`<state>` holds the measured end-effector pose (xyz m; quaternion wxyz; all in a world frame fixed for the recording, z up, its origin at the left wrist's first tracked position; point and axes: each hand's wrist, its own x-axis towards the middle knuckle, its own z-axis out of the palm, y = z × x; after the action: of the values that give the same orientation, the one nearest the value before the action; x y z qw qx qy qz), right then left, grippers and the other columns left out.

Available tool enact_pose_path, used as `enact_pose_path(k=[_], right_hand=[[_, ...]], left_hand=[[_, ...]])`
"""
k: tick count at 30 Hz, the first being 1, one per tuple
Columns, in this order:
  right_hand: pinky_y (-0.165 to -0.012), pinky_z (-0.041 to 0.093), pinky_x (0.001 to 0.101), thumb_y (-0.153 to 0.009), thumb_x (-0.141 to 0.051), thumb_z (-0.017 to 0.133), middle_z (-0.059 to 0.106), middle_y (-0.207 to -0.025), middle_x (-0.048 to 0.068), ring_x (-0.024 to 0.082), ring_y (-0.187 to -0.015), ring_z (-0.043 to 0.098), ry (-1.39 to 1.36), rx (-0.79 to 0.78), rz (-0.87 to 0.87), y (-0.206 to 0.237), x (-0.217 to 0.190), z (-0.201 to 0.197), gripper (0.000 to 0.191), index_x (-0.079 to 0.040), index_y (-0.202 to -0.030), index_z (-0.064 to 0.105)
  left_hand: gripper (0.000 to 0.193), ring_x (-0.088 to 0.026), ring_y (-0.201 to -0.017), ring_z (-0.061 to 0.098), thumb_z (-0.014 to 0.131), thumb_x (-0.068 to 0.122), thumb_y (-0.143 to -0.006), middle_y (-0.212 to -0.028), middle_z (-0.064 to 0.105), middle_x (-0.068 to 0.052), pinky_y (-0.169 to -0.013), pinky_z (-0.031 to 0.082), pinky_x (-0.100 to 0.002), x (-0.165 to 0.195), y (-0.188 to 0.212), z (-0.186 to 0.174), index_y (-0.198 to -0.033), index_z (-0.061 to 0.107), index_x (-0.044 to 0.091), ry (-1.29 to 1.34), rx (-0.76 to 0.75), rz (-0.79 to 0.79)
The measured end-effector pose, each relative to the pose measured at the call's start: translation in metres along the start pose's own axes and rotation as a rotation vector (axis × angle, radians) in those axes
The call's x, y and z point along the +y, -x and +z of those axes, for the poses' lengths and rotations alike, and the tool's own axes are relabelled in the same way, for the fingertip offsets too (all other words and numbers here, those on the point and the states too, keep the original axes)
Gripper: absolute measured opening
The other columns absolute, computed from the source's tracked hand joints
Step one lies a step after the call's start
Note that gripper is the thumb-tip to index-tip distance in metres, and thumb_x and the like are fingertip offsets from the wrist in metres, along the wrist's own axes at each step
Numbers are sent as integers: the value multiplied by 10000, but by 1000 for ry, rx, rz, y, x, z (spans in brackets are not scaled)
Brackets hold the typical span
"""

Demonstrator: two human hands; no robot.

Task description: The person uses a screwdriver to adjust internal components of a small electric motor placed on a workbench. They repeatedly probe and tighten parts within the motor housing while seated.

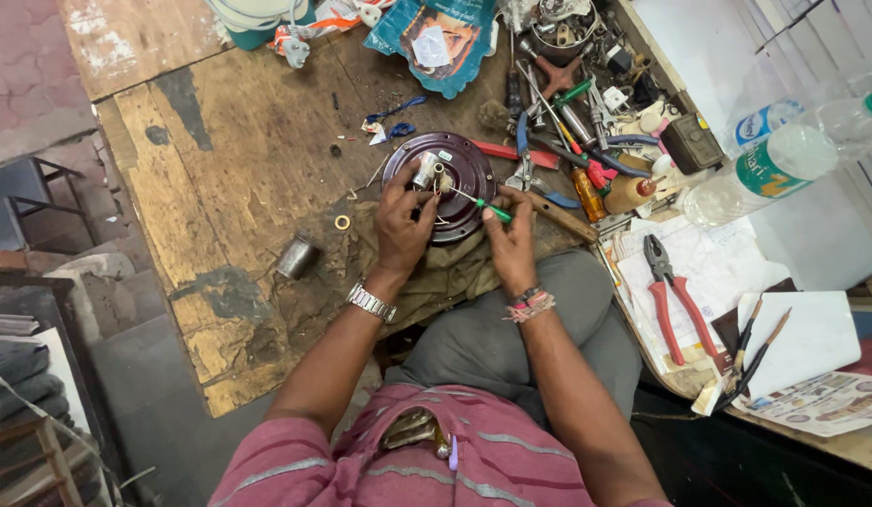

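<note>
Motor cover (452, 178) braced by left hand (401, 225), fingers closed on centre shaft (424, 171); right hand (513, 246) pinching green-handled screwdriver (480, 204): keep tip square, cover steady.

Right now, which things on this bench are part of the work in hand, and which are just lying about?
In use:
- round dark motor housing, steadied by the left hand
- green-handled screwdriver, held by the right hand
- cloth under the housing

Lying about:
- red-handled pliers
- clear plastic bottle
- small metal cylinder
- brass washer
- two paintbrushes
</note>
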<state>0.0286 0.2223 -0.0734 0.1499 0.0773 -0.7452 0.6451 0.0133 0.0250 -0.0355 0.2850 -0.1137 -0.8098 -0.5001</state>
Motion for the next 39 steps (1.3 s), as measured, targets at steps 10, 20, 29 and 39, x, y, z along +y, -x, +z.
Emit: enact_pose_path(k=[10, 20, 29, 39], right_hand=[[-747, 448, 233, -1083, -165, 616, 552, -1047, 34, 76, -875, 519, -66, 11, 69, -7, -1, -1, 426, -8, -1442, 450], [-756, 481, 254, -1138, -174, 559, 557, -981, 36, 97, -848, 557, 34, 16, 107, -3, 3, 3, 327, -35, -1426, 492], [-601, 429, 256, -1071, -204, 583, 663, -846, -10, 79, -667, 542, -51, -81, 405, -1, 2, 2, 335, -44, -1365, 560], [-489, 345, 203, -1043, -282, 626, 662, -734, -21, 28, -552, 469, -188, -54, 529, -6, 0, -6, 312, -25, -1180, 739]], left_hand=[[89, -317, -1287, 627, 799, 68, -878, -1428, 626, -148, -1046, 529, -406, 0, -1, 1, -913, 727, 29, 8, 8, -18], [112, -340, -1323, 604, 804, 79, -893, -1432, 609, -183, -1078, 509, -419, -4, 0, 2, -928, 716, 20, 0, -13, 12], [110, -360, -1316, 601, 788, 55, -880, -1447, 603, -176, -1111, 488, -440, -2, -3, 4, -934, 707, 5, -50, -17, 25], [105, -364, -1298, 595, 780, 70, -871, -1469, 588, -191, -1097, 486, -433, -1, -6, 0, -913, 710, 4, -34, -96, -35]])
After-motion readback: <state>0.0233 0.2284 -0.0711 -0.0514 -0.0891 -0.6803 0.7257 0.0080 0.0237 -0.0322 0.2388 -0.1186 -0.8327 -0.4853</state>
